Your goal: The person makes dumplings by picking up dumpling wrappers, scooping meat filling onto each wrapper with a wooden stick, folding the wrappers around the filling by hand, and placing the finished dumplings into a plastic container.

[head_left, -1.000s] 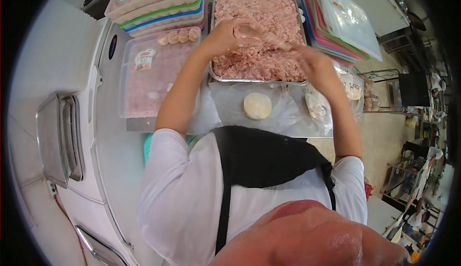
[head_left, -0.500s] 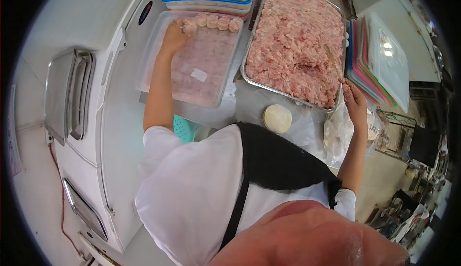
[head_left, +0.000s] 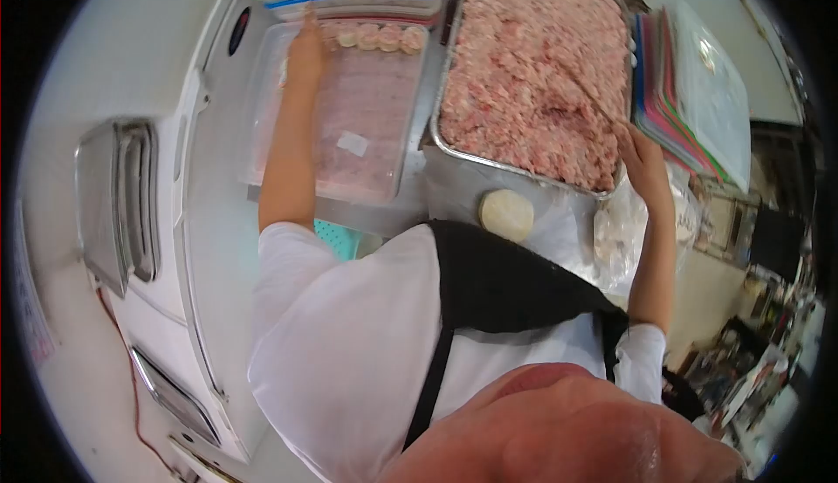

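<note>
A single head-worn wide-angle camera looks forward and steeply down, close above a black cloth apron (head_left: 515,282), with a rectangular silver metal tray (head_left: 524,171) of pink minced meat (head_left: 532,64) farther off, cut by the upper edge.

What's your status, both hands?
Left hand at clear container, grip unclear. Right hand holding thin tool at meat mixture. Dumplings along far edge; left forearm hides part.

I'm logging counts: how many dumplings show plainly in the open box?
4 dumplings, in a row along the far edge of the box, from beside the left hand to the right corner; more may be hidden by that hand or beneath.
</note>
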Tool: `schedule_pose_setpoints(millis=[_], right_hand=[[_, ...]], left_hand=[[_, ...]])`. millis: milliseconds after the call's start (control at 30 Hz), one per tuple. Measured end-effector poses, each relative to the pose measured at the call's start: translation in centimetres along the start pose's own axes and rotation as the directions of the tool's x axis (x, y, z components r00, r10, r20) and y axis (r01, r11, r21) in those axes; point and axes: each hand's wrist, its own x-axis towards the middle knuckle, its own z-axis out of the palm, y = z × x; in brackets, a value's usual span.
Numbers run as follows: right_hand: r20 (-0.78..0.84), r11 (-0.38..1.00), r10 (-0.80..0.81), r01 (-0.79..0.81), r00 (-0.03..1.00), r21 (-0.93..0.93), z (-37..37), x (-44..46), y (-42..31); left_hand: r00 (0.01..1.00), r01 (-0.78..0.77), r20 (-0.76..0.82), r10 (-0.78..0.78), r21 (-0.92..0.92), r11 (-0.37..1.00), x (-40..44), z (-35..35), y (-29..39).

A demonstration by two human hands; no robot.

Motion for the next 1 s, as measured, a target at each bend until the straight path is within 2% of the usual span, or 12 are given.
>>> schedule_pose_setpoints(millis=[67, 167, 200, 300, 400, 467, 533, 633, 733, 800, 900, 1000], right_hand=[[0.031, 0.937, -0.027, 0.036, 0.999, -0.347, -2.4, 0.2, -1.2], [0.098, 0.760, 0.082, 0.002, 0.992, -0.650, -7.4, 0.8, -3.0], [0.047, 0.694, -0.002, 0.035, 0.999, -0.719, -7.6, 0.9, -2.4], [-0.017, 0.597, -0.273, 0.156, 0.962, -0.787, -4.3, 2.4, 0.4], [0.028, 0.521, -0.257, 0.163, 0.966, -0.838, -1.0, 1.7, -1.4], [0.027, 0.537, -0.230, 0.150, 0.973, -0.830, -0.1, 0.1, -2.5], [0.105, 0.640, -0.127, 0.162, 0.986, -0.751, 0.9, -0.6, -2.8], [0.072, 0.685, -0.196, 0.189, 0.978, -0.704, 4.2, -2.1, -4.2], [0.074, 0.667, -0.241, 0.220, 0.968, -0.712, 3.8, -2.7, -4.6], [0.106, 0.659, -0.159, 0.185, 0.982, -0.729, 1.7, -1.9, -3.8], [0.010, 0.559, -0.212, 0.130, 0.977, -0.819, -0.3, -0.1, -1.8], [-0.014, 0.609, -0.390, 0.246, 0.921, -0.754, 2.9, 1.2, -0.2]], left_hand=[[0.989, -0.150, -0.018, 0.149, -0.113, 0.982, -0.3, 0.8, -1.7], [0.945, -0.275, -0.158, 0.287, 0.094, 0.957, -3.1, -1.1, 1.8], [0.935, -0.318, -0.157, 0.318, 0.022, 0.948, -4.2, -2.1, 3.3], [0.916, -0.401, -0.115, 0.384, -0.284, 0.871, -8.0, -4.4, 10.2], [0.798, -0.516, -0.035, 0.602, -0.556, 0.652, -11.9, -3.4, 16.0], [0.715, -0.415, 0.036, 0.698, -0.782, 0.466, -14.9, -1.9, 19.0], [0.475, -0.457, 0.109, 0.873, -0.817, 0.351, -16.7, 1.5, 20.0], [0.360, -0.394, 0.222, 0.906, -0.844, 0.364, -19.9, 3.2, 21.3], [0.392, -0.692, 0.042, 0.919, -0.645, 0.325, -21.9, 3.7, 21.5], [0.389, -0.676, 0.142, 0.910, -0.628, 0.387, -22.0, 3.5, 21.7], [0.365, -0.549, 0.261, 0.894, -0.715, 0.433, -20.8, 4.0, 21.4], [0.389, -0.410, 0.267, 0.882, -0.807, 0.425, -20.5, 4.2, 21.0]])
